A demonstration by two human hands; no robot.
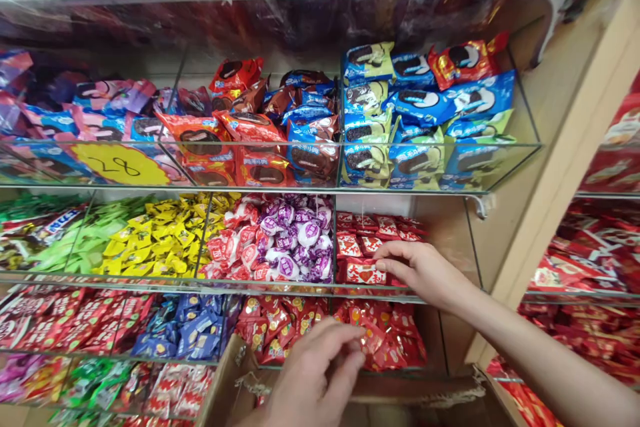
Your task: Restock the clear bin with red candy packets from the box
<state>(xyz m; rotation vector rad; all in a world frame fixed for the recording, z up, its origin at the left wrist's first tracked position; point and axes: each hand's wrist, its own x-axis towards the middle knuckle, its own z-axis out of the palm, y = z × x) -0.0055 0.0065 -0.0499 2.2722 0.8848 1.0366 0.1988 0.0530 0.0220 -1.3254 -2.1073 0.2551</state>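
My right hand (413,268) reaches into a shelf compartment at the right, palm down. Its fingers are closed at the end of a red-and-white candy packet (364,273) on the front of a neat stack of matching red packets (383,225). How firmly it grips the packet is partly hidden. Lower and nearer, my left hand (317,370) hovers with curved fingers apart and nothing visible in them. Below it stands an opened cardboard box (227,373) with a torn rim; what it holds is mostly hidden.
Clear dividers split the shelves. Purple-and-white candies (300,233) and yellow candies (163,233) lie left of the red stack. Cookie packs (420,107) fill the shelf above, with a yellow price tag (123,163). A wooden side panel (560,147) rises at the right.
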